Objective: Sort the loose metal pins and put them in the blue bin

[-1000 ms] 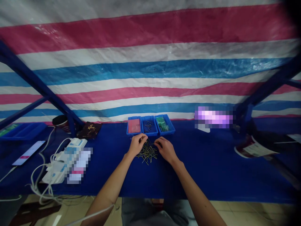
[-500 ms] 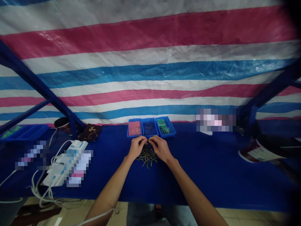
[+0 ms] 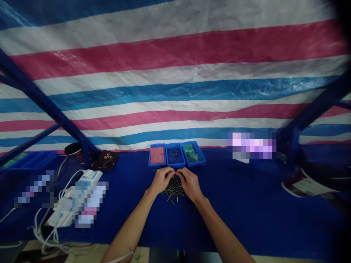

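My left hand (image 3: 162, 180) and my right hand (image 3: 189, 183) meet fingertip to fingertip just in front of the blue bins. Both have thumb and fingers pinched together; whatever lies between them is too small to make out. Below and between them spreads a pile of thin, yellowish-dark pieces like screws or nails (image 3: 173, 193), partly covered by the hands. Beyond the fingertips, the middle blue bin (image 3: 175, 163) holds several similar thin, dark pieces. On its left, another bin contains pink packets (image 3: 157, 154); on its right, a third holds green packets (image 3: 192, 152).
On the left lie a white power strip (image 3: 65, 208) with looping cables (image 3: 41, 233), a dark brown packet (image 3: 107, 160), a cup (image 3: 73, 149) and a blue tray (image 3: 35, 160). A dark red and white tub (image 3: 307, 182) stands at right. Striped sheeting (image 3: 175, 87) hangs behind the blue table (image 3: 241, 215).
The whole scene sits slightly lower in the picture, as the head view has tilted up. Both hands stay pinched together over the pile, with their fingertips a little closer.
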`<control>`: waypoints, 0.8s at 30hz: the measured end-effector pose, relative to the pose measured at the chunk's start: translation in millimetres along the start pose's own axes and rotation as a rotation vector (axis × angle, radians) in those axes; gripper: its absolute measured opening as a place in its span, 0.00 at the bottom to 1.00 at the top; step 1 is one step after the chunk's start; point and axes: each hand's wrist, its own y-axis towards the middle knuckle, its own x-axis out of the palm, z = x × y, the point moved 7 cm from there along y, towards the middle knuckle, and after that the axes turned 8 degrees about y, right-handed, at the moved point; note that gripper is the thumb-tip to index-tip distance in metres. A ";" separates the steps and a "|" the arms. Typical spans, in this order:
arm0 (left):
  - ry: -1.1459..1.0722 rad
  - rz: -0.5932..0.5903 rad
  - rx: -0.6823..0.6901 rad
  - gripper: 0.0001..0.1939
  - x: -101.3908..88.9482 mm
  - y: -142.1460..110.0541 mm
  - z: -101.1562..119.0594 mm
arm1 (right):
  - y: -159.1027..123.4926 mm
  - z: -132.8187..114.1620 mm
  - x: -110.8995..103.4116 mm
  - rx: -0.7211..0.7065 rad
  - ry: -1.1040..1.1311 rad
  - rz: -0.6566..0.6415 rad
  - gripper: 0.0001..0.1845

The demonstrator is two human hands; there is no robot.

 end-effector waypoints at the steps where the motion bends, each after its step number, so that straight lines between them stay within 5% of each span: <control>1: 0.005 0.001 -0.003 0.15 -0.3 -0.1 0.2 | 0.3 -0.9 0.6 -0.006 -0.009 -0.012 0.13; 8: 0.024 -0.037 0.004 0.17 2.4 -1.0 1.8 | -0.6 -6.5 4.2 -0.055 -0.122 -0.065 0.15; 17: 0.048 -0.036 0.006 0.20 3.0 -1.4 -0.1 | -1.6 -0.6 5.8 -0.040 0.072 0.014 0.15; 24: 0.097 -0.010 -0.030 0.24 4.8 -1.1 -8.4 | 0.4 -6.5 13.4 -0.037 -0.008 -0.093 0.13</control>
